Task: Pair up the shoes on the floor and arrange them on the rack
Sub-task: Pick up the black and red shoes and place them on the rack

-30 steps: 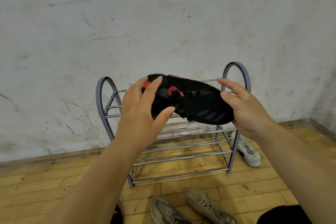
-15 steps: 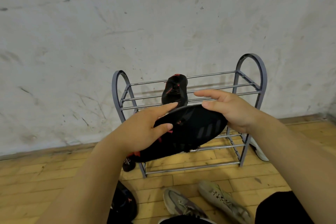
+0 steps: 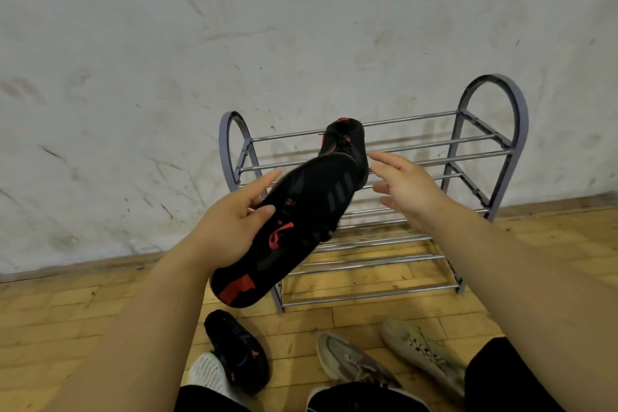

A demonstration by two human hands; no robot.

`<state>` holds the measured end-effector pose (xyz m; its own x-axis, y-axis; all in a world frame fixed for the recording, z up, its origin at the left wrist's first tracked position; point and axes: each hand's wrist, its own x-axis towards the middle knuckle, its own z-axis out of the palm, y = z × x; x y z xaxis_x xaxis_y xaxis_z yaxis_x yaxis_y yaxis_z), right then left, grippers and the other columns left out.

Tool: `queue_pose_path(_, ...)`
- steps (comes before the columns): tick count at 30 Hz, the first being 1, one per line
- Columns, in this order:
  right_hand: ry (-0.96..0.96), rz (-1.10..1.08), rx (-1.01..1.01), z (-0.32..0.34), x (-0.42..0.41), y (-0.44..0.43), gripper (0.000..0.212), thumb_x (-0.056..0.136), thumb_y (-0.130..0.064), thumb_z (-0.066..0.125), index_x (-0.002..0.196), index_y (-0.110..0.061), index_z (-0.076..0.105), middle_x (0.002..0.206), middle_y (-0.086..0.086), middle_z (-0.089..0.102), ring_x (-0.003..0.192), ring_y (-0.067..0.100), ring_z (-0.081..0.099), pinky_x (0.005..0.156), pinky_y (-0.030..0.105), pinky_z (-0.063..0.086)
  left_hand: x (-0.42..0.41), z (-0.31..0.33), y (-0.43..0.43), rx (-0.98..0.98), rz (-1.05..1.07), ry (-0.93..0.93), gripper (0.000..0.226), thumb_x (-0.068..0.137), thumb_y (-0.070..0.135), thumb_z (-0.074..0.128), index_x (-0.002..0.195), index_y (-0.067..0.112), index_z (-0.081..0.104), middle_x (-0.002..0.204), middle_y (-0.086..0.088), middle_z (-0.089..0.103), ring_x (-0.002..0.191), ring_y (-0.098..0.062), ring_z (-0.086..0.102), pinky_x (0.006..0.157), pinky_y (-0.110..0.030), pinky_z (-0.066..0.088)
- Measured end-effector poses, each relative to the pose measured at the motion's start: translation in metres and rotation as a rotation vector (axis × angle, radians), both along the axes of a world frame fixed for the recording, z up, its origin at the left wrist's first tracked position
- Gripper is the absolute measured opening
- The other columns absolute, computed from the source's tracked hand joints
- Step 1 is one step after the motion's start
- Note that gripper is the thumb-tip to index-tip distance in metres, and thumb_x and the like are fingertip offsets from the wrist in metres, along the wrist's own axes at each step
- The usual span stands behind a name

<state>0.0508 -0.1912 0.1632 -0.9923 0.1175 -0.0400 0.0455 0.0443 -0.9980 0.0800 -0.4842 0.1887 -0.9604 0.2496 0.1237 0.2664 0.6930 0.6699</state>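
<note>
My left hand [image 3: 230,227] grips a black shoe with red marks [image 3: 301,221] by its side, sole turned toward me, toe pointing at the rack. Its matching black and red shoe [image 3: 346,140] stands on the top shelf of the grey metal rack [image 3: 495,144], toe toward me. My right hand [image 3: 406,189] hovers open just right of the held shoe's toe, fingers spread, not touching it.
On the wooden floor in front of the rack lie a black shoe [image 3: 237,348], a white shoe [image 3: 209,375] beside it, and two beige sneakers [image 3: 354,361] [image 3: 421,348]. The rack's lower shelves hold nothing that I can see. A stained white wall stands behind.
My right hand has let go of the held shoe and opened beside it. The shoe has turned sole-up with its toe toward the rack, held by my left hand alone.
</note>
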Motion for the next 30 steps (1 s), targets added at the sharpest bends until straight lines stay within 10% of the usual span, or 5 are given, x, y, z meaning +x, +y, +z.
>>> queue_pose_path(4, -0.052, 0.011, -0.011, -0.005, -0.007, -0.025, 0.045, 0.105, -0.033, 0.055, 0.149, -0.04, 0.049, 0.126, -0.003, 0.062, 0.127, 0.044, 0.055, 0.104, 0.054, 0.052, -0.006, -0.004, -0.01, 0.015, 0.164, 0.047, 0.06, 0.109, 0.025, 0.048, 0.149, 0.066, 0.029, 0.118, 0.01, 0.065, 0.097, -0.001, 0.062, 0.074, -0.016, 0.045)
queue_pose_path(15, 0.013, -0.083, -0.162, -0.011, -0.012, -0.035, 0.066, 0.099, 0.002, 0.058, 0.152, -0.034, 0.046, 0.137, 0.006, 0.055, 0.118, 0.029, 0.063, 0.091, 0.04, 0.061, -0.015, -0.017, -0.004, 0.217, 0.342, 0.034, 0.054, 0.109, 0.017, 0.043, 0.149, 0.054, 0.042, 0.126, 0.009, 0.068, 0.122, -0.021, 0.061, 0.103, -0.04, 0.053)
queue_pose_path(30, 0.43, -0.547, 0.083, 0.034, 0.035, 0.051, 0.024, 0.093, -0.022, 0.074, 0.115, -0.03, 0.069, 0.099, -0.015, 0.075, 0.097, 0.004, 0.072, 0.093, 0.033, 0.06, -0.007, -0.003, 0.034, 0.362, 0.364, 0.133, 0.054, 0.109, 0.021, 0.042, 0.145, 0.061, 0.04, 0.124, 0.014, 0.063, 0.112, -0.012, 0.06, 0.089, -0.035, 0.053)
